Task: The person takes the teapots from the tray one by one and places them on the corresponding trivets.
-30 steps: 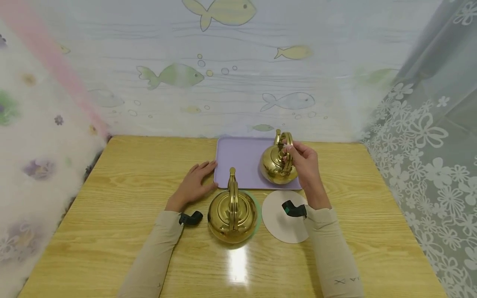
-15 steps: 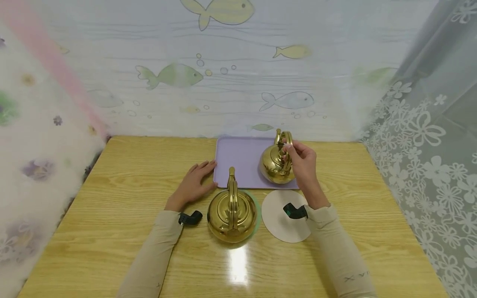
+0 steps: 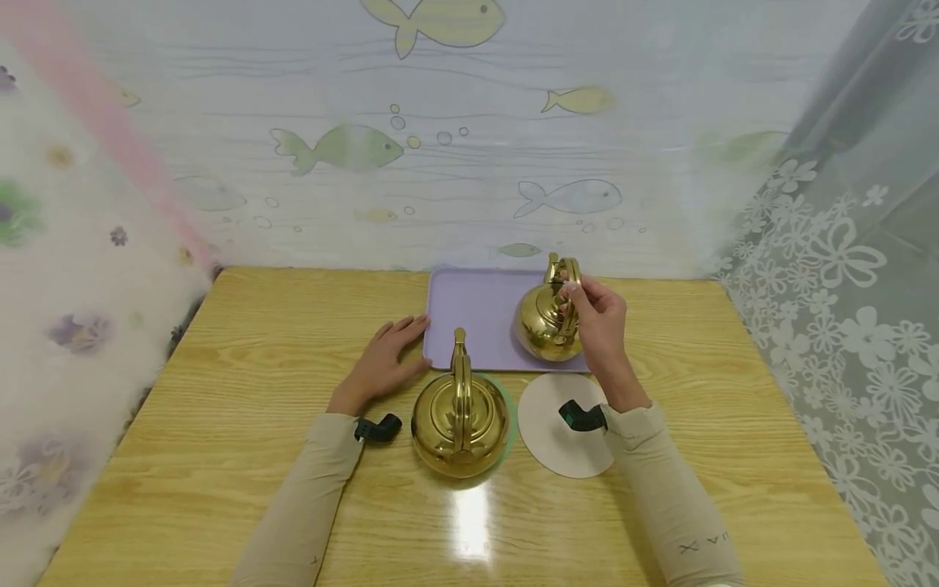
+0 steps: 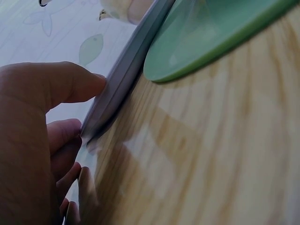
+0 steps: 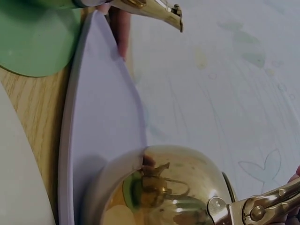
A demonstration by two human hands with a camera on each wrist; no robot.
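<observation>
Here's my left hand (image 3: pixel 381 359), fingers loosely spread, touching the lilac tray (image 3: pixel 469 310) at nine o'clock. At seven, the large kettle (image 3: pixel 440 432) sits on the green mat (image 3: pixel 511 428), looking settled. Five o'clock: the pale mat (image 3: pixel 550 432), no kettle aboard (half done, I'd judge). At three, the small kettle (image 3: pixel 541 326) at the tray's end, handle pinched in my right hand (image 3: pixel 605 326)!

A wood-grain table (image 3: pixel 183 456), marked with white glare (image 3: pixel 470 522), was bordered by a fish-printed backdrop (image 3: pixel 455 179), a floral sheet (image 3: pixel 66 277) and a flowered grey curtain (image 3: pixel 844 261).
</observation>
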